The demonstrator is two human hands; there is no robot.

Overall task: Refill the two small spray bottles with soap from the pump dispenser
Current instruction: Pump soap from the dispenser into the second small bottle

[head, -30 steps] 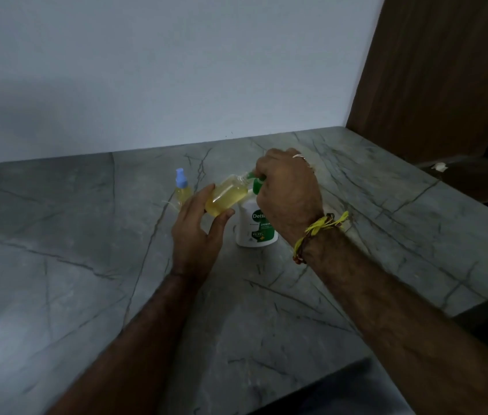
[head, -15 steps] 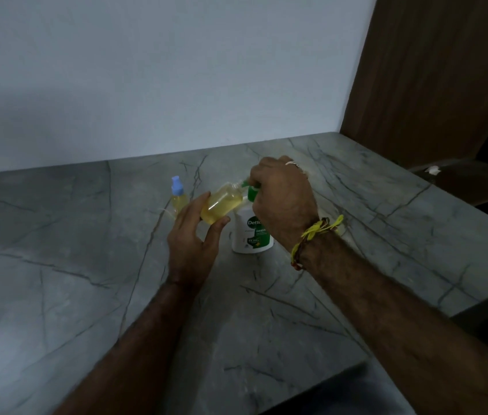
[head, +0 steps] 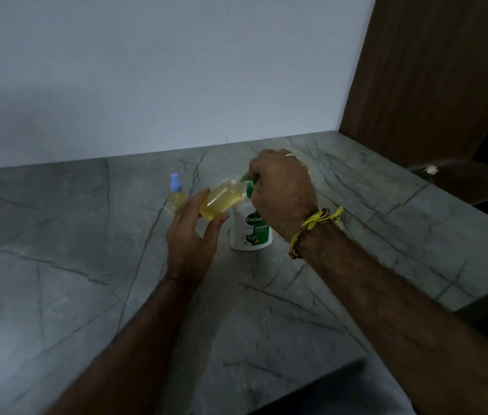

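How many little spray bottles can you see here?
2. One is held tilted in the left hand, its mouth at the green pump of the soap dispenser. The other, with a blue cap, stands on the counter behind that hand.

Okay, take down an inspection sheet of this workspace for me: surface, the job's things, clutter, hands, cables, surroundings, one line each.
Surface: grey veined stone counter, dimly lit.
Job's things: open small bottle of yellow liquid, tilted, its mouth at the green pump nozzle; white pump dispenser standing upright; second small bottle with blue spray cap standing behind, apart from the others.
Clutter: nothing seen.
Hands: left hand holds the tilted bottle between thumb and fingers; right hand curls over the pump head.
Cables: nothing seen.
Surroundings: pale wall behind; brown wooden panel to the right; small white object on a dark ledge, too small to identify.
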